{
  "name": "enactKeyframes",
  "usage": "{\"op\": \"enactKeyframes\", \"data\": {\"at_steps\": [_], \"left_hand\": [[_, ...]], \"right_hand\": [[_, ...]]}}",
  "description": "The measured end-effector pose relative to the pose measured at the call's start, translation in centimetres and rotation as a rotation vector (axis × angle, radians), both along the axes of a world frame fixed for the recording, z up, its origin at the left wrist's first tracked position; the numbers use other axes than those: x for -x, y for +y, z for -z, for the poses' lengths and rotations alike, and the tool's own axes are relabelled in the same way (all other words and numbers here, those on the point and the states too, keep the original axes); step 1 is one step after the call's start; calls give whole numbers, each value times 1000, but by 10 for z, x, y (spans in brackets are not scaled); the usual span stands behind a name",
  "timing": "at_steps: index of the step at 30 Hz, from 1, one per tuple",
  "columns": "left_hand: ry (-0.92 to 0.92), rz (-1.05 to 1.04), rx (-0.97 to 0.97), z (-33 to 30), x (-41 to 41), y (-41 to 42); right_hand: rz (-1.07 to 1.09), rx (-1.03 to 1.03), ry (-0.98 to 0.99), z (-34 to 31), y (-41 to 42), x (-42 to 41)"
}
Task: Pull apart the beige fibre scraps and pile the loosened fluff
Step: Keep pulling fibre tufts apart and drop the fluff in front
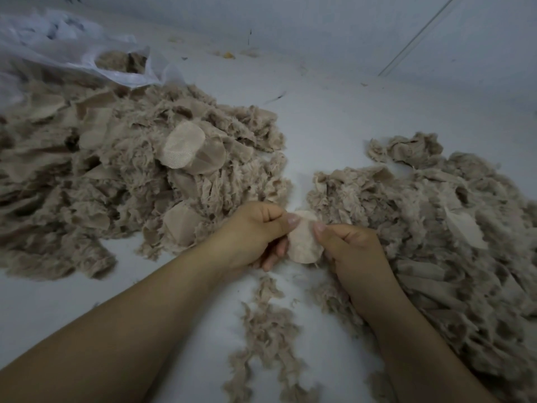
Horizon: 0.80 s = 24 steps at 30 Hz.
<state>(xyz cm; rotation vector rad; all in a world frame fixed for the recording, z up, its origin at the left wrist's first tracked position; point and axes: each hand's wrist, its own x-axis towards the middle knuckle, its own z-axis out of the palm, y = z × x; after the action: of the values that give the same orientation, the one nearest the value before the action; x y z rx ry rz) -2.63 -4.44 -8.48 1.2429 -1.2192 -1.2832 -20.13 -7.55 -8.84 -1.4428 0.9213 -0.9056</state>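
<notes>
Two bare forearms are seen reaching up from the bottom edge, over a pale floor (334, 117). Between them, a thin trail of loosened fluff (267, 338) is strewn from the lower edge up toward the hands. At far left, a crumpled white mesh bag (72, 50) is laid open, with more beige scraps visible in its mouth. Below and beside it, a large heap of beige fibre scraps (122, 181) is spread, with several round fabric-backed discs lying on top. The left hand (255, 234) is curled, with its thumb pressed onto the left edge of a small round beige scrap (305, 242). That scrap is held in the gap between the two heaps, just above the floor. Its right edge is pinched by the right hand (351, 248), thumb on top, so both hands are closed on the same piece, close together. To the right, a second pile of fluffy beige fibre (441, 222) is heaped, touching the right hand's knuckles.
</notes>
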Motion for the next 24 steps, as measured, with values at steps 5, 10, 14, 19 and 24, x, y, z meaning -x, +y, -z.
{"op": "enactKeyframes", "data": {"at_steps": [5,10,14,19,24], "left_hand": [[100,13,-12,3,-1,2],[361,-78,-16,0,-4,1],[568,-416,224,-11,-17,-5],[178,-347,309,-9,3,-13],[-716,-143,469,17,23,-20]], "right_hand": [[-57,17,95,-1,2,1],[1,55,147,0,-2,3],[108,-19,99,4,-7,5],[70,-41,57,3,-8,3],[127,-213,25,2,-13,4]]}}
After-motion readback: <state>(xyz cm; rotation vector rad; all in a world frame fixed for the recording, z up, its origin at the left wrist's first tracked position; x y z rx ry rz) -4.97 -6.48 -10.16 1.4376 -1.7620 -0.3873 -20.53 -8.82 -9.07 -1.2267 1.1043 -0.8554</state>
